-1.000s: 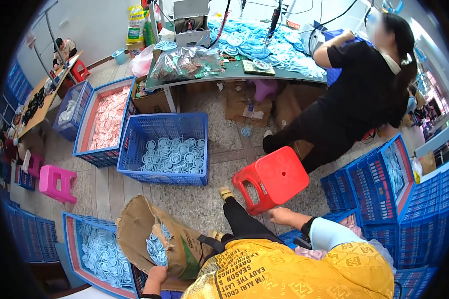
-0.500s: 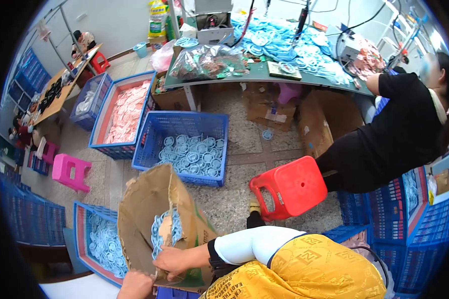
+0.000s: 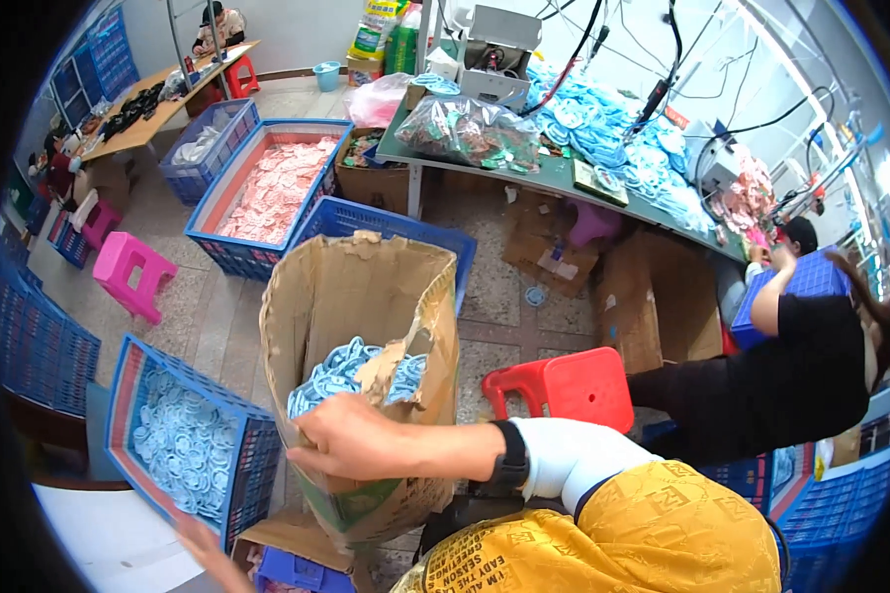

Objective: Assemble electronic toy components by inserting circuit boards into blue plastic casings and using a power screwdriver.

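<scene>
A tall, worn cardboard box (image 3: 366, 277) stands almost upright in front of me, its top ragged and torn. Light blue ring-shaped plastic pieces (image 3: 341, 371) lie inside it, seen through the opening. My right hand (image 3: 351, 435) is closed on the box's near rim, fingers curled around the edge. Low on the left, my left hand (image 3: 213, 553) is apart from the box, its fingers stretched out and somewhat blurred. It is nearest to a blue crate (image 3: 252, 474) of light blue round pieces. Below it sits a smaller carton (image 3: 297, 534) with a purple-blue container inside.
A red stool (image 3: 588, 385) stands right of the box, a pink stool (image 3: 133, 272) far left. Behind are a crate of pink pieces (image 3: 277, 188) and a partly hidden blue crate (image 3: 396, 222). A workbench (image 3: 494, 163) holds blue pieces. At right, a co-worker (image 3: 811, 366) bends beside a blue basket.
The cardboard box has swung from tilted to nearly upright and moved right, now covering most of the blue crate behind. My left hand has left its rim. The co-worker has bent lower.
</scene>
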`<state>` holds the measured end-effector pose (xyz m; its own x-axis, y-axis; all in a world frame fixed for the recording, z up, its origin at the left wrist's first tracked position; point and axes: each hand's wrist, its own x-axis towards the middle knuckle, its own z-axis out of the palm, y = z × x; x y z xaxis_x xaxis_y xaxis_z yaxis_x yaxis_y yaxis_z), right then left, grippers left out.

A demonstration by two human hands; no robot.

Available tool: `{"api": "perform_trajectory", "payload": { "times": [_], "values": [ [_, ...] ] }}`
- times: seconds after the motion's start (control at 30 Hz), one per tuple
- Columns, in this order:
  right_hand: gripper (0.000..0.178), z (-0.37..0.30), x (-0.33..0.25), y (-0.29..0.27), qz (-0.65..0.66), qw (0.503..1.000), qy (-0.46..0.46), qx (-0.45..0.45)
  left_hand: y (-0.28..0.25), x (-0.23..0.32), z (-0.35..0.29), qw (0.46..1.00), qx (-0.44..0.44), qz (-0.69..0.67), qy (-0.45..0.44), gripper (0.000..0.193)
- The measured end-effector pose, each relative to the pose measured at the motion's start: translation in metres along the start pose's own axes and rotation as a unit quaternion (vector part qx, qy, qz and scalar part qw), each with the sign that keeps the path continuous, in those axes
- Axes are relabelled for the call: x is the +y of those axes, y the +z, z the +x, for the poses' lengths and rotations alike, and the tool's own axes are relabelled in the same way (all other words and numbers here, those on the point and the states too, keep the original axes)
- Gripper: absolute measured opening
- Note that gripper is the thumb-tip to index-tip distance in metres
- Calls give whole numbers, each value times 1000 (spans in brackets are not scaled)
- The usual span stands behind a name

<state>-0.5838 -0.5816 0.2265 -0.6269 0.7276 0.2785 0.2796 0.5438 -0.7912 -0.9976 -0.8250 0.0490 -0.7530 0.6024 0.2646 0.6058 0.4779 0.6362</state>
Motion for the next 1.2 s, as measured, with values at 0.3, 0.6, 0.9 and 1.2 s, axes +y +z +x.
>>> {"api": "perform_trajectory", "payload": {
  "times": [0.3, 0.6, 0.9, 1.2],
  "values": [
    [32, 5, -43, -115, -37, 996, -45, 65, 135, 28, -22, 989, -46, -137, -40, 47],
    [35, 13, -52, -262, -39, 967, -112, 224, 220, 195, 23, 966, -38, -253, 22, 48],
    [36, 69, -28, -423, -115, 949, -87, 280, 284, 334, 72, 937, -50, -341, 65, 49],
    [38, 112, 14, -505, -182, 930, -49, 315, 388, 443, 97, 889, -133, -434, 63, 50]
  ]
}}
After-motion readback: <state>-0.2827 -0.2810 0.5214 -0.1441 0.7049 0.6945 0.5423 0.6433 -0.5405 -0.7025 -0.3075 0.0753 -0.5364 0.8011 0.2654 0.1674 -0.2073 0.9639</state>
